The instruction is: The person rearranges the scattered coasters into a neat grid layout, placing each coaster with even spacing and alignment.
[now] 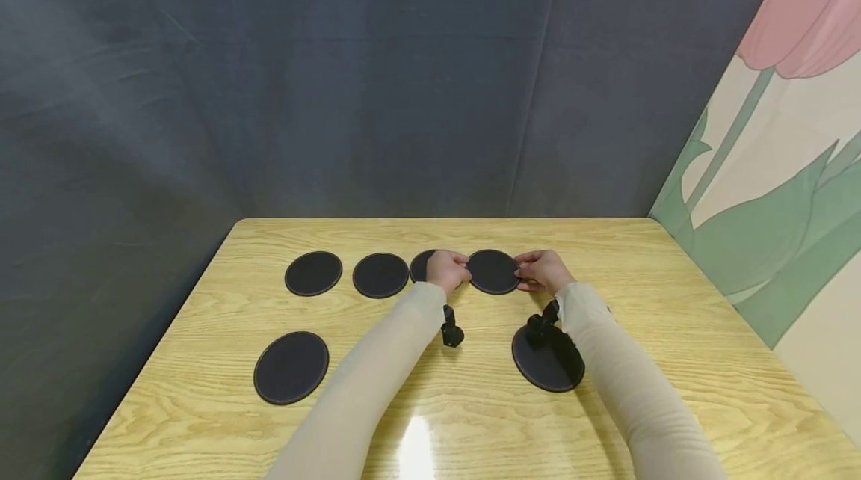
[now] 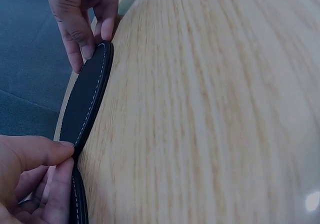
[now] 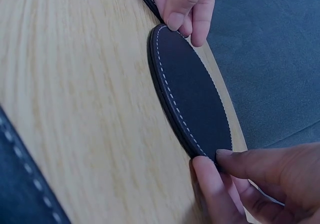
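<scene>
A round black coaster (image 1: 493, 271) with white stitching round its rim lies at the back of the table, between my two hands. My left hand (image 1: 447, 271) pinches its left edge between thumb and fingers. On the opposite edge, the thumb and fingers of my right hand (image 1: 543, 271) grip it, as the right wrist view also shows. In that view the coaster's edge (image 3: 172, 107) looks layered and sits close over the wood. Another black coaster (image 1: 418, 268) is partly hidden behind my left hand, its rim meeting the held one in the left wrist view.
Further left in the back row lie two more coasters, one (image 1: 380, 275) nearer and one (image 1: 313, 273) farther. A coaster (image 1: 291, 367) rests at the front left; another (image 1: 548, 371) lies beneath my right wrist. The wooden table (image 1: 471, 405) ends at a dark curtain (image 1: 403, 91).
</scene>
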Available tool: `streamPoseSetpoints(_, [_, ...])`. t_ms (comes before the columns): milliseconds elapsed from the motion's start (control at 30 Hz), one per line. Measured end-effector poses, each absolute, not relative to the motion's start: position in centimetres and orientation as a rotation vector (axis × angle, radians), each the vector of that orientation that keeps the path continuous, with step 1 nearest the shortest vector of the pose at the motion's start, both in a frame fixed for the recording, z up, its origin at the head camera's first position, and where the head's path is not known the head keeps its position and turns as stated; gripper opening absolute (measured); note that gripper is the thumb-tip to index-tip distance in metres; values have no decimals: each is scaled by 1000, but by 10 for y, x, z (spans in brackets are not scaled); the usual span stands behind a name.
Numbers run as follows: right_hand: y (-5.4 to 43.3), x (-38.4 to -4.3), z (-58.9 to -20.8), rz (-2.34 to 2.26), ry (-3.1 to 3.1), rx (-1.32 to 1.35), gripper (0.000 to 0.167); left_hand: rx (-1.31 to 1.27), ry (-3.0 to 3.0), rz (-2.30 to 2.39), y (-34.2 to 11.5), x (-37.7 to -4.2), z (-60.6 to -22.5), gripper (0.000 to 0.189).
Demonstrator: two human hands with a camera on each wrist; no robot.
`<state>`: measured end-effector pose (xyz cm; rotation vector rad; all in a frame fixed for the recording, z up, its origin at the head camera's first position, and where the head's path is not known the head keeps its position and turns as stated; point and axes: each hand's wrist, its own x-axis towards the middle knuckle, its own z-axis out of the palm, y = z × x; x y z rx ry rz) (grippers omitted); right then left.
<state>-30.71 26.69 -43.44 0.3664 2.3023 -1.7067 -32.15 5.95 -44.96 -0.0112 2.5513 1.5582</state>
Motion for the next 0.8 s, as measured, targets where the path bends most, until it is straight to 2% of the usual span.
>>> streamPoseSetpoints(800, [266, -309, -433, -1660, 2329, 353, 43, 92, 2580, 1475, 57, -329, -454, 33])
